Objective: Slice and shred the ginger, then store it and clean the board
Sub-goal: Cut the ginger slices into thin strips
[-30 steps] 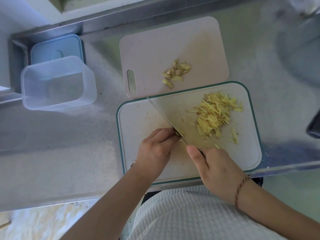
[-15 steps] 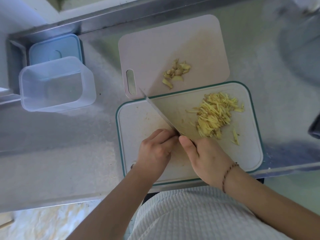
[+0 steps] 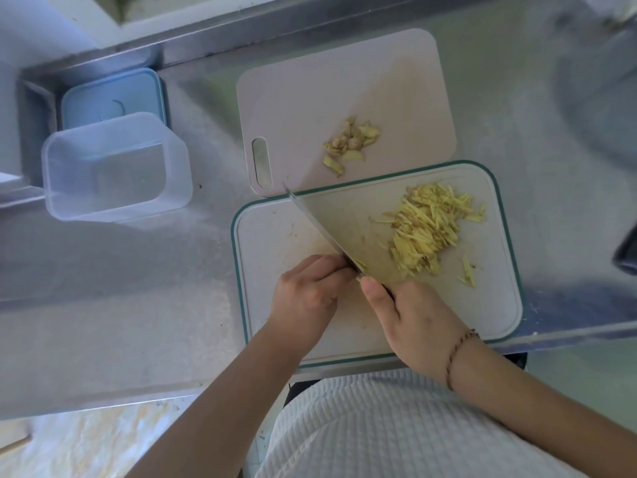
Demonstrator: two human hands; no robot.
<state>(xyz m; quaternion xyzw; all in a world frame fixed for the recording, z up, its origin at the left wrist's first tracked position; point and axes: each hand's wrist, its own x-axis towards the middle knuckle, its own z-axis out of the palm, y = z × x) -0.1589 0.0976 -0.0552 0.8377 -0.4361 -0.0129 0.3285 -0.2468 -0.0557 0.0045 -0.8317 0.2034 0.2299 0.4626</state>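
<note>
Tub (image 3: pixel 113 167), clear plastic, sat far left on steel counter (image 3: pixel 120 322), w/ blue lid (image 3: pixel 110 98) flat just behind it. Pale board (image 3: pixel 344 81) lay behind green-rimmed board (image 3: pixel 275 236), front edge overlapped by it; ginger scraps (image 3: pixel 351 143) sat on pale board. Left hand (image 3: pixel 310 294) rested on green-rimmed board, fingers curled & bunched tight against flat of knife (image 3: pixel 331 232); whatever it pinned there was hidden, couldn't tell. Knife's long axis ran diagonal, tip pointing away & to the left, reaching pale board's near edge, heel toward the person. Right hand (image 3: pixel 413 319) wrapped around handle, thumb up along blade's base. Ginger shreds (image 3: pixel 427 232) lay piled right of blade on green-rimmed board, a few strays near right rim.
</note>
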